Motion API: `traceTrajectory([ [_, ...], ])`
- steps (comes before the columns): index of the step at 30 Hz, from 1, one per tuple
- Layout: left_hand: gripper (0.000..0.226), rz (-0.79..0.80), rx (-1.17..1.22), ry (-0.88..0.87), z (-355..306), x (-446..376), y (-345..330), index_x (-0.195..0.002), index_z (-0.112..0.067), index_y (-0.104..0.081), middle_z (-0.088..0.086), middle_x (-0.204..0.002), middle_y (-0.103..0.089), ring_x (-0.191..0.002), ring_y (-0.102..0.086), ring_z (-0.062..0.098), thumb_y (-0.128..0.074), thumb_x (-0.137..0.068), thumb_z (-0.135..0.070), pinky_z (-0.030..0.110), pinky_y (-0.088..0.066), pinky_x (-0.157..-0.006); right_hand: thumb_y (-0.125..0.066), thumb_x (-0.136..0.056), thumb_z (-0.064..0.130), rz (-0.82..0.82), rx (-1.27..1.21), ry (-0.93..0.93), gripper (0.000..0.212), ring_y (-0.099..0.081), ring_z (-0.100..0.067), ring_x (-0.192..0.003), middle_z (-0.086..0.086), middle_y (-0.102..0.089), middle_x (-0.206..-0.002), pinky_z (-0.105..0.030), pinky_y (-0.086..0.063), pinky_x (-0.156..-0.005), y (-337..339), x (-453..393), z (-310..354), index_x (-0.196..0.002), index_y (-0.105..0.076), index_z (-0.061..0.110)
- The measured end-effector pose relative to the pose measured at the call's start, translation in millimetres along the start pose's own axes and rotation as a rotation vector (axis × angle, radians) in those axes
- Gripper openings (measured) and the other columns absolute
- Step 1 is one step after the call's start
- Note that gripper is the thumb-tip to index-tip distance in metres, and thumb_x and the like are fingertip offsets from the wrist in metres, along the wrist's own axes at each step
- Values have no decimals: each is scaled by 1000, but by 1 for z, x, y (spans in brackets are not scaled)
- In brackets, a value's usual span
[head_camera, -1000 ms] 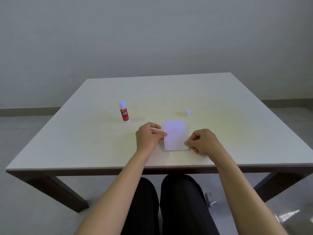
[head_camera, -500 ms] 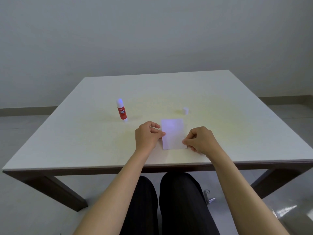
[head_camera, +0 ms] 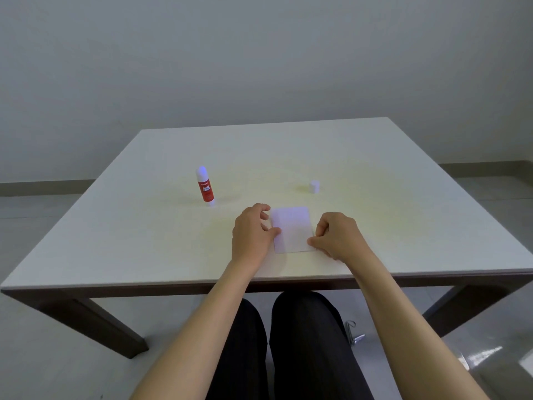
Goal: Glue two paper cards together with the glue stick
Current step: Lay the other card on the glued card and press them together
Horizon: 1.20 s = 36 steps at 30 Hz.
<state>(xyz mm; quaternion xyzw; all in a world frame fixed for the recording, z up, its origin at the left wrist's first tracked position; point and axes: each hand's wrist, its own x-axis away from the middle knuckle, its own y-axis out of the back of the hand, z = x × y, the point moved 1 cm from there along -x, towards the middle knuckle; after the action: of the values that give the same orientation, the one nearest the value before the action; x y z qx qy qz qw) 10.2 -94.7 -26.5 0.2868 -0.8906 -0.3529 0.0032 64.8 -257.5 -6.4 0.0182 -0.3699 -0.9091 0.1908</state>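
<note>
A white paper card point(head_camera: 292, 228) lies flat on the pale table point(head_camera: 144, 241) near its front edge; whether a second card lies under it I cannot tell. My left hand point(head_camera: 251, 235) holds the card's left edge with thumb and fingertips. My right hand point(head_camera: 337, 235) pinches its right edge near the lower corner. A red glue stick point(head_camera: 205, 186) stands upright and uncapped to the left, behind my left hand. Its small white cap point(head_camera: 314, 186) stands on the table behind the card, to the right.
The table's front edge point(head_camera: 259, 282) runs just below my wrists, with dark legs under it. My knees in dark trousers point(head_camera: 288, 342) show beneath. A grey wall stands behind the table.
Both hands stay on the card's edges with only slight finger shifts. The view has tilted a little, so everything sits slightly higher in the frame.
</note>
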Motion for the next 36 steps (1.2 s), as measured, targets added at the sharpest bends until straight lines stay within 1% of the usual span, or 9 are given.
traceTrajectory([
  [4,46,37,-187,-163,-1,-4,3,-120,-18,-56,0,-122,-50,-103,-54,18,-73,-77,-16,29,-44,-82,-68,-74,2,6,-1,9,27,-45,-11,-50,2,-51,-57,-23,-34,-45,0,0,-1,-63,-46,14],
  [7,36,253,-476,-350,-2,-14,7,-125,-24,-59,-6,-133,-54,-126,-45,17,-59,-89,-27,32,-34,-96,-68,-75,2,10,11,19,26,-46,-11,-50,2,-52,-58,-22,-35,-45,0,-1,0,-64,-47,14],
  [12,62,505,-614,-320,-4,-23,12,-140,-29,-43,-13,-152,-35,-147,-17,18,-55,-84,-56,40,-20,-112,-67,-76,3,9,8,23,11,-45,-13,-39,1,-53,-53,-15,-36,-32,0,-1,-1,-72,-57,5],
  [17,75,601,-611,-274,-3,-17,14,-147,-31,-27,-15,-159,-16,-149,-5,21,-52,-83,-61,49,-3,-118,-68,-76,6,3,14,1,7,-46,-7,-32,-1,-55,-53,-16,-36,-33,-1,-3,-1,-76,-61,5],
  [23,76,617,-610,-262,2,-19,23,-148,-33,-23,-17,-159,-13,-149,0,19,-50,-83,-62,54,3,-117,-69,-77,21,-16,181,-36,23,-53,-21,-78,0,-53,-87,-28,-41,-63,-6,-3,4,-97,-60,12],
  [28,75,612,-621,-239,15,-21,39,-148,-34,-23,-19,-158,-12,-149,0,17,-51,-84,-61,53,4,-118,-63,-85,33,-28,266,29,32,-54,-24,-88,-6,-60,-105,-30,-39,-68,-16,0,13,-110,-57,14],
  [31,74,602,-628,-216,23,-20,51,-148,-35,-23,-19,-158,-12,-149,-1,17,-51,-84,-61,54,3,-118,-51,-91,42,-124,365,170,42,-54,-26,-106,-5,-58,-119,-32,-40,-75,-32,4,24,-125,-51,16],
  [34,72,597,-618,-219,28,-18,56,-148,-35,-22,-18,-159,-12,-149,-1,19,-48,-85,-61,55,2,-117,-28,-96,51,-109,564,392,57,-29,-28,-137,-1,-35,-150,-42,-28,-104,-58,10,30,-145,-31,21],
  [36,72,600,-598,-221,31,-16,57,-149,-35,-19,-19,-159,-9,-149,1,18,-47,-87,-59,54,4,-117,-9,-91,61,52,605,456,71,4,-26,-148,7,-10,-161,-51,0,-116,-76,15,28,-151,-10,23],
])
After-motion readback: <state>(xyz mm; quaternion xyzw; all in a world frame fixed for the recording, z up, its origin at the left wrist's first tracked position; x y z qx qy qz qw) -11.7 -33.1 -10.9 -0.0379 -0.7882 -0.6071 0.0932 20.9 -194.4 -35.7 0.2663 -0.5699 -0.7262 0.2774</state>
